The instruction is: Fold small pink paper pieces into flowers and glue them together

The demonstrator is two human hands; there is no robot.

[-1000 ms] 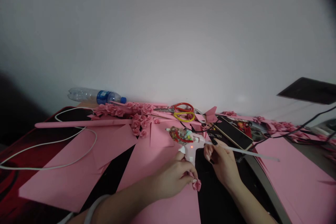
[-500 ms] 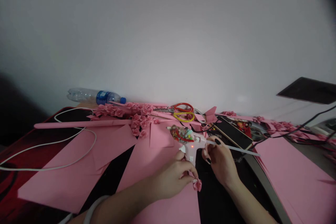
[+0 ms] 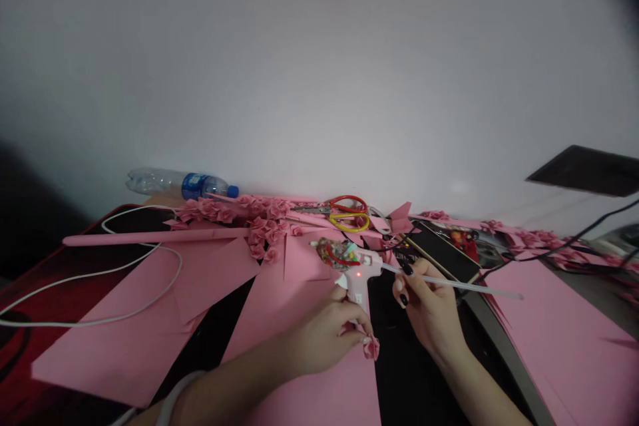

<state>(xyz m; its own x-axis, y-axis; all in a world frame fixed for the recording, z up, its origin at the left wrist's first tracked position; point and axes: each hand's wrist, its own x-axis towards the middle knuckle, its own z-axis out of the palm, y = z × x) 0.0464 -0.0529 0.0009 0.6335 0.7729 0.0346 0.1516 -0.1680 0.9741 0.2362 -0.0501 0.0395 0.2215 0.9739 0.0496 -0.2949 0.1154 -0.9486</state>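
Grip: left hand (image 3: 327, 339) grasps the glue gun (image 3: 360, 279) by its handle, a paper rose (image 3: 371, 347) at its fingertips; right hand (image 3: 432, 309) pinches the glue stick (image 3: 479, 289) behind the gun. More stick shows than half a second ago; less seems seated. Below: pink sheet (image 3: 269, 326), worktop (image 3: 399, 373). Beyond: scissors (image 3: 328, 209).

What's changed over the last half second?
The glue stick slid right, so more shows behind the glue gun; the right hand shifted slightly right too. The gun moved slightly left. Nothing was let go: the left hand keeps the gun and paper rose, the right hand the stick. The scissors and bottle stayed put.
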